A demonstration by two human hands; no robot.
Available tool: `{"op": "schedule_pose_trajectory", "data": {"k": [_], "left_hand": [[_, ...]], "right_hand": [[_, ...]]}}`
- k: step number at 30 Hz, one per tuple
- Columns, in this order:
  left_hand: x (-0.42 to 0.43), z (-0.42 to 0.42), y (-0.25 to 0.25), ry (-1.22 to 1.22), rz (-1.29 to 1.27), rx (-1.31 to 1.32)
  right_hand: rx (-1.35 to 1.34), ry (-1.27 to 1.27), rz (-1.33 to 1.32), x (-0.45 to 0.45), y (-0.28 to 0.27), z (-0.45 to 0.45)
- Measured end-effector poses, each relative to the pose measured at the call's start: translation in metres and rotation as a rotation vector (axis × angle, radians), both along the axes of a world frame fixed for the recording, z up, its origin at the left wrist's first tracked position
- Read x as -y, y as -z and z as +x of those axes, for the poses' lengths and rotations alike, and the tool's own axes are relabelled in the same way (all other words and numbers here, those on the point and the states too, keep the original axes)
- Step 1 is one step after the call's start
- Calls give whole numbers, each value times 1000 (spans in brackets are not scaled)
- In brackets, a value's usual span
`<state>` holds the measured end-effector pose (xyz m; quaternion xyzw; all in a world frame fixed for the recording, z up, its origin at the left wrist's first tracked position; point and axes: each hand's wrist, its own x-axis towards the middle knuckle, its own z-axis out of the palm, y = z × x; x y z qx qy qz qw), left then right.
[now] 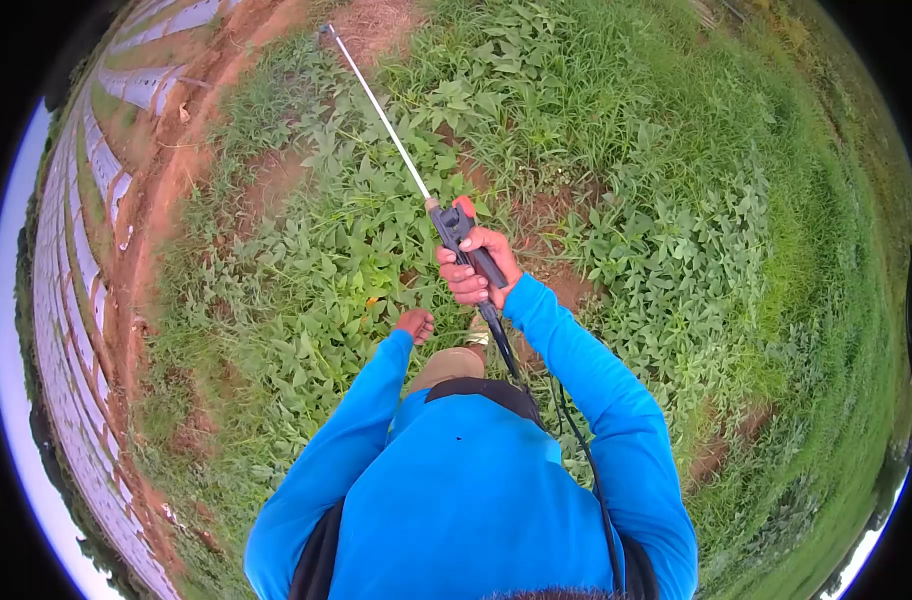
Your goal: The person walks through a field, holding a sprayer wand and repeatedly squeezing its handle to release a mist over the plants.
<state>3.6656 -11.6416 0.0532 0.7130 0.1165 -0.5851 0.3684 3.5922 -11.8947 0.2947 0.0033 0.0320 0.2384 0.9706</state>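
My right hand (476, 268) is wrapped round the dark handle of a spray wand (454, 222) with a red piece on top. From the handle a long pale metal tube (381, 115) points up and to the left, over the weeds. Its nozzle (326, 30) is above the plants, with a faint haze around it. A black hose (583, 440) runs back from the handle along my right arm. My left hand (416, 324) hangs low at my left side with its fingers curled in; whether anything is inside cannot be made out.
Leafy weeds (346, 270) and tall grass (616, 100) cover the ground around me, with patches of bare soil (276, 185) between. A reddish dirt strip (151, 220) runs along the left. Beyond it lie rows of plastic-covered beds (71, 290). Dark straps cross my shoulders.
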Motion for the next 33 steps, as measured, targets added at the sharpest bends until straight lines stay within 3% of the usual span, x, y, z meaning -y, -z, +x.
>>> {"op": "schedule_pose_trajectory", "data": {"k": [5,9,20,33], "left_hand": [[19,51,12,-17,-56,34],[20,61,7,31,77,34],[34,-11,40,123,74,-29],[124,-69,38,469,-19,-21]], "right_hand": [[-43,22,-68,18,-10,55],[-185,40,-199,36,-16,32],[-570,161,-279,49,-60,-164],[-911,750,-204,-18,-114,-397]]}}
